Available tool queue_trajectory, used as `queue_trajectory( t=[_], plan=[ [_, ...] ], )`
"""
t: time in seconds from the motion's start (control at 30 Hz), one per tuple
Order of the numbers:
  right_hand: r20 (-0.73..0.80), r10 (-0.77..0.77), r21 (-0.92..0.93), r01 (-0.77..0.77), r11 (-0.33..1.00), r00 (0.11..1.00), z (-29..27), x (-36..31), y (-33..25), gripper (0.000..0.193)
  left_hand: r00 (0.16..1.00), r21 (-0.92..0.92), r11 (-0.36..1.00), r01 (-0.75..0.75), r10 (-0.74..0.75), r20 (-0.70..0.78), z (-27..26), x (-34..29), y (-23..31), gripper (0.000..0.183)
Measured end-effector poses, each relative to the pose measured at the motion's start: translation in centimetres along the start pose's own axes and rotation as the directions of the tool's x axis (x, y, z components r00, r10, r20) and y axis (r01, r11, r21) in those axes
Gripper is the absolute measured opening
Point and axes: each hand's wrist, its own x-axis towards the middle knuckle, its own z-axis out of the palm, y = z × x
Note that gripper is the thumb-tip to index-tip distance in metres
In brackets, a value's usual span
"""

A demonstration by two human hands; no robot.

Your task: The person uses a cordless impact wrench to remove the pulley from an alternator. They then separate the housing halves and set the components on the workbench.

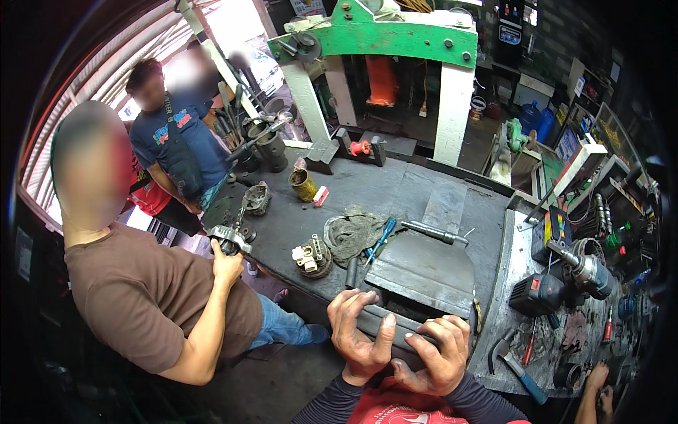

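The left hand and right hand both rest at the surface's near side, fingers loosely bent over a dark bar, thumbs apart from fingers. Whether either grips it firmly, or whether the bar is loose or part of the edge, I cannot tell.

The bar lies between the hands, its long axis running left to right and slanting nearer at its right end. Just beyond is a metal plate, its long side roughly parallel to the bar; its near right corner is closest to the right hand. A black tube stands out just beyond the left hand's fingertips, pointing far.

Farther left lie a grey cloth and a blue screwdriver; beyond the plate, a metal rod. Well right are a hammer and a drill. At far left, a co-worker holds a metal part.
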Motion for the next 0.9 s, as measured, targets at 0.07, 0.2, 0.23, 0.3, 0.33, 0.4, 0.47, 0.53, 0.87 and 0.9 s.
queue_trajectory(
  t=[0.07, 0.2, 0.23, 0.3, 0.33, 0.4, 0.47, 0.53, 0.87, 0.9],
  plan=[
    [-0.005, 0.012, 0.008, -0.012, 1.000, 1.000, 0.0, -0.1, 0.0, 0.045, 1.000, -0.035, 0.999, 0.025, -0.025, 0.004, 0.0, -0.1, 0.0, 0.042],
    [-0.028, 0.009, 0.030, -0.008, 1.000, 1.000, -0.1, -0.4, 0.2, 0.043, 1.000, -0.083, 0.997, 0.004, -0.005, -0.020, 0.4, -0.4, 0.0, 0.038],
    [-0.033, 0.023, 0.044, -0.021, 0.999, 0.999, -0.1, -0.6, 0.3, 0.042, 1.000, -0.108, 0.994, 0.020, -0.022, -0.017, 0.6, -0.5, 0.1, 0.039],
    [-0.029, 0.037, 0.074, -0.035, 0.997, 0.999, -0.1, -0.7, 0.3, 0.041, 0.997, -0.156, 0.985, 0.071, -0.072, 0.000, 0.7, -0.7, 0.2, 0.043],
    [-0.014, 0.044, 0.087, -0.042, 0.995, 0.999, -0.2, -0.7, 0.3, 0.039, 0.995, -0.176, 0.980, 0.099, -0.098, 0.009, 0.7, -0.7, 0.2, 0.045],
    [-0.045, 0.049, 0.109, -0.044, 0.993, 0.998, -0.3, -0.7, 0.2, 0.040, 0.993, -0.216, 0.970, 0.114, -0.114, 0.015, 0.4, -0.5, 0.1, 0.047],
    [-0.051, 0.057, 0.101, -0.052, 0.994, 0.997, -0.2, -0.5, 0.1, 0.039, 0.980, -0.318, 0.926, 0.201, -0.193, 0.056, -0.3, 0.1, -0.3, 0.047],
    [-0.072, 0.061, 0.067, -0.056, 0.996, 0.996, -0.2, -0.4, 0.0, 0.037, 0.976, -0.365, 0.906, 0.216, -0.214, 0.047, -1.5, 1.1, -0.8, 0.045],
    [-0.058, 0.029, -0.001, -0.029, 1.000, 0.998, 0.1, 0.4, -0.2, 0.035, 0.937, -0.259, 0.922, 0.290, -0.328, -0.119, -7.9, 8.5, -7.4, 0.031],
    [-0.051, 0.022, -0.009, -0.023, 1.000, 0.998, 0.1, 0.4, -0.2, 0.035, 0.935, -0.234, 0.926, 0.296, -0.331, -0.126, -8.3, 8.8, -8.3, 0.029]
  ],
)
